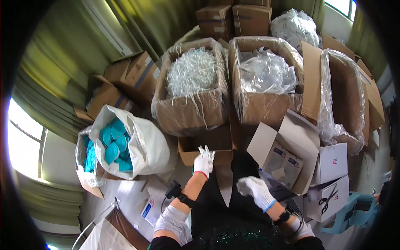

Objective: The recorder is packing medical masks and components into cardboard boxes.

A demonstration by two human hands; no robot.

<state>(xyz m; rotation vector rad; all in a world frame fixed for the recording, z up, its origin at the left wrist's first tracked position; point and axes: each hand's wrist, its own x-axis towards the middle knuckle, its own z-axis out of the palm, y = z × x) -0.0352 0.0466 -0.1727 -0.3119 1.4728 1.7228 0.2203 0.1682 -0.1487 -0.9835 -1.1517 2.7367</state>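
My left hand, in a white knit glove with a red cuff, is raised over the edge of a low open carton. Its fingers are drawn together, with thin white bits showing at the tips that are too small to name. My right hand, in a white glove with grey-coated fingers and a blue cuff, hangs above my right thigh. Its fingers are loosely bent and nothing shows in them. Beside it, to the right, an open carton holds flat printed packets. Both wrists carry black strapped devices.
Ahead stand a lined carton of white stringy strands and a lined carton of clear plastic bags. A white sack of teal cup-shaped pieces is at left. Black scissors lie on a white box beside a blue stool.
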